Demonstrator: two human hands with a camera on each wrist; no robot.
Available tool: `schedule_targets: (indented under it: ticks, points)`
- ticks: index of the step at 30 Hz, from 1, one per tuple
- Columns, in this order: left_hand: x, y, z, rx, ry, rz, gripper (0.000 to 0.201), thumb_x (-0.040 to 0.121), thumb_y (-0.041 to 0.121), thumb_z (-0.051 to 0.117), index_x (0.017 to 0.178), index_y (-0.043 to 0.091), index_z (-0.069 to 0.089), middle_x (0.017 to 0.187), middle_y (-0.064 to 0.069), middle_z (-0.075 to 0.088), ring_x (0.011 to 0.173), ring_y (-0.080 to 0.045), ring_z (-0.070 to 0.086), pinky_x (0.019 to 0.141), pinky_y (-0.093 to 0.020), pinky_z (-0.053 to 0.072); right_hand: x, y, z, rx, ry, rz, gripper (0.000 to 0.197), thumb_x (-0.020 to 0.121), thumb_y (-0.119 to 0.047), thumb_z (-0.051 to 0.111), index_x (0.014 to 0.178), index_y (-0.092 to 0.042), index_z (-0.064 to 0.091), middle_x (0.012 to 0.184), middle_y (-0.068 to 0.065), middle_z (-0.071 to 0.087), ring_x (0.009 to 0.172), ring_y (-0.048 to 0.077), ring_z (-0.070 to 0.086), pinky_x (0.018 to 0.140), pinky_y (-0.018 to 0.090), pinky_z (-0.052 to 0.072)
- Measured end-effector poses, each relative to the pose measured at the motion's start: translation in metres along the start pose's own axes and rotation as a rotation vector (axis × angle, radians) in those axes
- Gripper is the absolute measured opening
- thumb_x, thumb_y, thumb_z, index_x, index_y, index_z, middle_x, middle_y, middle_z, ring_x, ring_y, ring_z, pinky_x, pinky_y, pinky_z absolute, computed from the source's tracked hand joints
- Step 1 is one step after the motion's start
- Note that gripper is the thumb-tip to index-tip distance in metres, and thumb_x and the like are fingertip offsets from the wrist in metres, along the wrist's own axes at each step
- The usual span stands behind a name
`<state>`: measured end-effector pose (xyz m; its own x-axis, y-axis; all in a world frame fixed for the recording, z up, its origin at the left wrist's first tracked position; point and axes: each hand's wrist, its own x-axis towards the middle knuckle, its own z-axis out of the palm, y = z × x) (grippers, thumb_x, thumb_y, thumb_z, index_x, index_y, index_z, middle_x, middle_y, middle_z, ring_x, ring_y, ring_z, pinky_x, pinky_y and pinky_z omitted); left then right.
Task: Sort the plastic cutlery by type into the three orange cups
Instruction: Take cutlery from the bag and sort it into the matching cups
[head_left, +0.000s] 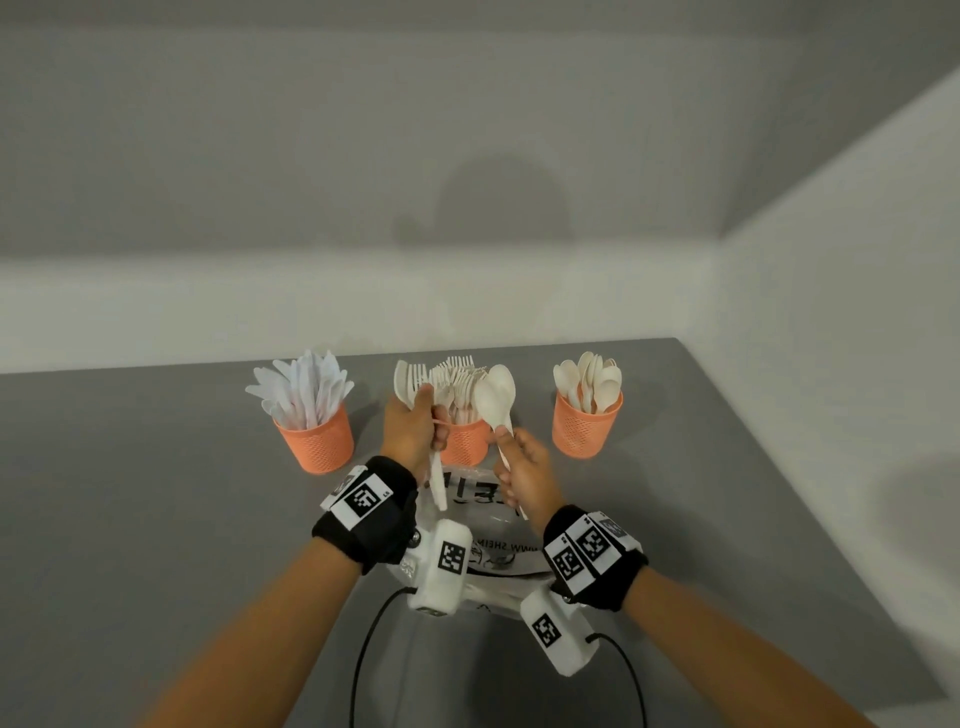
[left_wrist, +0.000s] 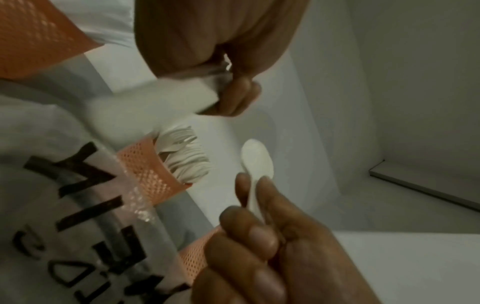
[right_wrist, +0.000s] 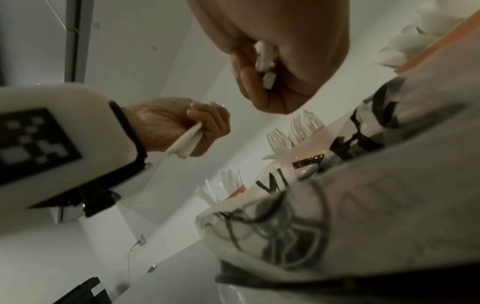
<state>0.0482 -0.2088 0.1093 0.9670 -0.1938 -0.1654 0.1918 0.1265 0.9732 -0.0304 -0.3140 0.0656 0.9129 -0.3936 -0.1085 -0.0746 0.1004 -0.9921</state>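
Note:
Three orange cups stand in a row on the grey table: the left cup (head_left: 316, 441) holds knives, the middle cup (head_left: 465, 444) forks, the right cup (head_left: 587, 428) spoons. In front of the middle cup, my left hand (head_left: 434, 418) grips a bundle of white cutlery (head_left: 439, 480), fork heads up and handles hanging below the fist. My right hand (head_left: 506, 441) pinches the handle of white spoons (head_left: 496, 389), bowls up, just right of the fork cup. The wrist views show the same grips: handles (left_wrist: 182, 96) in my left hand and handles (right_wrist: 265, 61) in my right.
A clear plastic bag with black lettering (head_left: 488, 525) lies on the table under my wrists, in front of the cups. White walls close the table at the back and right. Black cables (head_left: 363, 654) run from the wrist cameras toward me.

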Motion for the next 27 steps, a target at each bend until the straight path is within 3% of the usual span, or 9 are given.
schedule_targets:
  ticks: [6, 11, 14, 16, 18, 20, 22, 25, 27]
  points:
    - [-0.006, -0.009, 0.004, 0.119, -0.202, 0.028, 0.027, 0.087, 0.022, 0.061, 0.064, 0.017, 0.048, 0.041, 0.01, 0.036, 0.032, -0.003, 0.027, 0.034, -0.014, 0.023, -0.002, 0.006, -0.001, -0.116, -0.059, -0.04, 0.032, 0.1, -0.031, 0.035, 0.08, -0.009, 0.046, 0.037, -0.009, 0.034, 0.029, 0.002, 0.029, 0.03, 0.016, 0.027]
    - [-0.003, -0.008, 0.014, 0.192, -0.173, 0.028, 0.015, 0.083, 0.014, 0.064, 0.071, 0.014, 0.056, 0.039, 0.01, 0.048, 0.033, -0.003, 0.038, 0.035, -0.015, 0.031, -0.009, 0.004, -0.006, -0.195, -0.125, -0.044, 0.047, 0.1, -0.037, 0.032, 0.063, -0.012, 0.046, 0.035, -0.008, 0.037, 0.03, 0.006, 0.034, 0.035, 0.02, 0.032]
    - [0.001, -0.01, 0.02, 0.21, -0.145, 0.113, 0.015, 0.082, 0.011, 0.066, 0.069, 0.011, 0.059, 0.048, 0.009, 0.058, 0.043, -0.003, 0.052, 0.045, -0.014, 0.04, -0.006, -0.001, -0.009, -0.175, -0.152, -0.048, 0.032, 0.1, -0.03, 0.036, 0.083, -0.009, 0.054, 0.05, 0.0, 0.051, 0.036, 0.008, 0.048, 0.039, 0.019, 0.041]
    - [0.0, -0.012, 0.026, 0.235, -0.172, 0.174, 0.015, 0.082, 0.013, 0.067, 0.07, 0.007, 0.06, 0.055, 0.004, 0.061, 0.047, -0.005, 0.055, 0.048, -0.015, 0.041, 0.0, -0.008, -0.009, -0.186, -0.158, -0.083, 0.016, 0.1, -0.019, 0.038, 0.1, -0.009, 0.05, 0.061, 0.002, 0.055, 0.042, 0.005, 0.052, 0.045, 0.018, 0.043]
    - [-0.003, -0.011, 0.032, 0.242, -0.203, 0.212, 0.019, 0.083, 0.017, 0.066, 0.067, 0.01, 0.057, 0.051, 0.008, 0.057, 0.043, -0.001, 0.051, 0.046, -0.012, 0.038, 0.007, -0.017, -0.01, -0.21, -0.123, -0.131, 0.013, 0.098, -0.011, 0.037, 0.101, -0.016, 0.049, 0.061, -0.003, 0.051, 0.043, -0.001, 0.049, 0.048, 0.015, 0.041]
    - [-0.004, -0.009, 0.037, 0.233, -0.226, 0.22, 0.028, 0.085, 0.022, 0.064, 0.062, 0.014, 0.05, 0.04, 0.013, 0.048, 0.035, 0.001, 0.043, 0.041, -0.009, 0.032, 0.011, -0.026, -0.015, -0.161, -0.065, -0.123, 0.024, 0.098, -0.007, 0.033, 0.092, -0.025, 0.049, 0.055, -0.01, 0.048, 0.042, -0.002, 0.047, 0.045, 0.013, 0.037]
    - [-0.003, -0.008, 0.037, 0.231, -0.235, 0.182, 0.034, 0.089, 0.032, 0.058, 0.062, 0.014, 0.046, 0.038, 0.013, 0.039, 0.034, 0.0, 0.034, 0.041, -0.013, 0.029, 0.017, -0.034, -0.025, -0.085, -0.002, -0.108, 0.025, 0.096, -0.007, 0.032, 0.084, -0.023, 0.048, 0.05, -0.011, 0.043, 0.042, 0.001, 0.041, 0.044, 0.017, 0.033]
    - [0.005, -0.007, 0.028, 0.184, -0.172, 0.104, 0.04, 0.093, 0.033, 0.051, 0.057, 0.018, 0.04, 0.035, 0.012, 0.032, 0.033, -0.003, 0.026, 0.044, -0.02, 0.025, 0.033, -0.039, -0.048, 0.075, 0.124, -0.097, 0.012, 0.084, -0.023, 0.044, 0.073, -0.017, 0.045, 0.041, -0.012, 0.038, 0.037, 0.002, 0.033, 0.042, 0.018, 0.031]
    - [0.013, -0.006, 0.019, 0.186, -0.099, 0.121, 0.042, 0.095, 0.032, 0.046, 0.056, 0.018, 0.04, 0.034, 0.01, 0.034, 0.033, -0.003, 0.029, 0.047, -0.024, 0.028, 0.045, -0.043, -0.067, 0.087, 0.26, -0.118, 0.021, 0.084, -0.026, 0.054, 0.067, -0.018, 0.044, 0.039, -0.012, 0.04, 0.037, 0.002, 0.037, 0.043, 0.017, 0.035]
